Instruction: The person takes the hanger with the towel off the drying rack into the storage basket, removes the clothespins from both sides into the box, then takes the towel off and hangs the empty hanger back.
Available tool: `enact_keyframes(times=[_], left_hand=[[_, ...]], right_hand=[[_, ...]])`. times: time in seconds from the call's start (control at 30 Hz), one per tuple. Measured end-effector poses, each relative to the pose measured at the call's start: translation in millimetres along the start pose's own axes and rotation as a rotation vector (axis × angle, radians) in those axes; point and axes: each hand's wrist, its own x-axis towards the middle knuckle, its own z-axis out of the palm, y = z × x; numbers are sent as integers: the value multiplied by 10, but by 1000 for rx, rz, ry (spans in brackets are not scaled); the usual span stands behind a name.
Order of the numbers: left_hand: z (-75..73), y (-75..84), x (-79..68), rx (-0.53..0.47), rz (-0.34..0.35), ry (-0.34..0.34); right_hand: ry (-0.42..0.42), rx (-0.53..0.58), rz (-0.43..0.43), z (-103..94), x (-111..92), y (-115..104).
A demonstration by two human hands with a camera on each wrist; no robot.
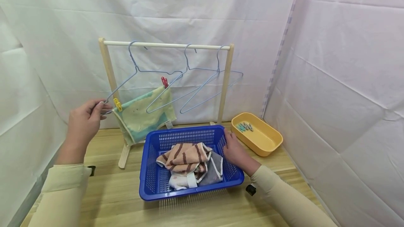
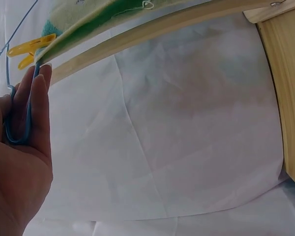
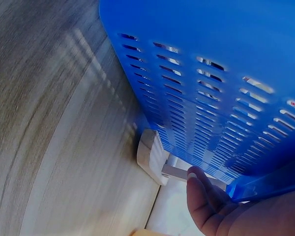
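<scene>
The cream-and-green towelling cloth (image 1: 143, 115) hangs low at the left of the pale wooden rack with a white rail (image 1: 164, 45), below the leftmost thin blue wire hanger (image 1: 154, 71), with a yellow plastic peg (image 1: 118, 104) at its left corner and a red plastic peg (image 1: 165, 82) at its right. The left hand (image 1: 83, 118) pinches the left end of that hanger; the right hand (image 1: 236, 150) grips the rim of the blue perforated plastic basket (image 1: 192, 191) near its far right corner. The cloth should be light, limp and unbreakable, best taken by a pegged corner or along its top edge; the wire looks springy and thin — likely to swing on its hook, so an end or the neck is the surest hold. The basket, stiff and probably light with so soft a load, suits a grip on the rim. By count: three blue hangers, one pegged cloth, one yellow and one red peg on it, one rack, one basket, and one yellow oblong tray (image 1: 265, 136) on the wood-grain surface (image 1: 110, 195). Inside the basket lie a brown-striped tan cloth (image 1: 186, 155) and grey and white fabric (image 1: 213, 171) — too bunched to count. The small teal and grey pegs (image 1: 244, 126) in the tray overlap too much for a sure number.
</scene>
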Motion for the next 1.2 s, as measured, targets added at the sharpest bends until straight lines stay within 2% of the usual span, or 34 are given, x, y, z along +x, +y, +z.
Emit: enact_keyframes(times=[0.17, 0.6, 0.9, 1.2], left_hand=[[21, 15, -8, 24, 26, 32], [-3, 47, -15, -20, 76, 187], [-139, 50, -40, -33, 47, 246], [-228, 67, -57, -102, 6, 283]], right_hand=[[1, 7, -1, 6, 0, 14], [9, 0, -13, 17, 2, 28], [13, 1, -21, 11, 1, 30], [14, 6, -20, 10, -4, 36]])
